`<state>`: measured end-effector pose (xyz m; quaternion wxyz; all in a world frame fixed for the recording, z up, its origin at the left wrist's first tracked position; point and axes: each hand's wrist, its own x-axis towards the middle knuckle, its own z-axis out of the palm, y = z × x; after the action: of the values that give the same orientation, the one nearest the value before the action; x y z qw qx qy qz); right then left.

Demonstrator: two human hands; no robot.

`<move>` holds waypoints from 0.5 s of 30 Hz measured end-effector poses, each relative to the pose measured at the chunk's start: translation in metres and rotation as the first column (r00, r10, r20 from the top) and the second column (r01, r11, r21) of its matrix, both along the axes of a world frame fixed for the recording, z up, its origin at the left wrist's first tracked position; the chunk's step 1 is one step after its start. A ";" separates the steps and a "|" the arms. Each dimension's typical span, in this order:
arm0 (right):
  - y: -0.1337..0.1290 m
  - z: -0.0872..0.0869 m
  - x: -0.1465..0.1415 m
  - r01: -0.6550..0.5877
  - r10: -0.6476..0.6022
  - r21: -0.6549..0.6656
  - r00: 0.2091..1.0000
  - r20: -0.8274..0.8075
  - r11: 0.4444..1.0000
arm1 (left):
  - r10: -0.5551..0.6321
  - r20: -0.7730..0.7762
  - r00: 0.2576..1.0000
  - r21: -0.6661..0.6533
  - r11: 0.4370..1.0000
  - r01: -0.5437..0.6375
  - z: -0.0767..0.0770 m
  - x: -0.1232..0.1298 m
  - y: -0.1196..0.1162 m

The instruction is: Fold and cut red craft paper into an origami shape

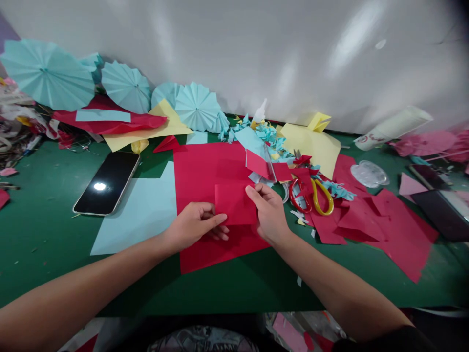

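Head view: both hands, left (200,226) and right (269,210), pinch the small red paper (236,203) — smooth, roughly rectangular — between them, above a larger red sheet (208,166).

Wall (238,44): one, pale grey, smooth, glossy. You had it beyond your left hand (196,226) and right hand (271,212), spanning nearly your whole view.

Light: blurred white streaks (353,39) on that wall, brightest ahead and to the right of your right hand; fainter ones lay farther left.

Wall mark (380,44): one, small, whitish, beyond your right hand and off to its right.

Purple patch (6,32): one, far out beyond your left hand, at the wall's left end.

Tabletop (146,288): one, dark green, faintly shiny; it stretched beneath both your hands and out to either side, its near edge on your side of them.
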<state>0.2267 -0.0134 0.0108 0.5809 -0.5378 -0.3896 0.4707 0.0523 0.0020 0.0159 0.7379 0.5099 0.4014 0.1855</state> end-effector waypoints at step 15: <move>-0.002 0.001 -0.005 0.014 -0.020 -0.049 0.993 -0.113 0.999 | -0.123 -0.071 0.990 0.215 0.967 0.136 0.003 0.000 -0.003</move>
<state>0.2222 -0.0158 0.0122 0.5930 -0.5272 -0.3400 0.5048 0.0524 -0.0007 0.0192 0.6759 0.6183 0.3654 0.1654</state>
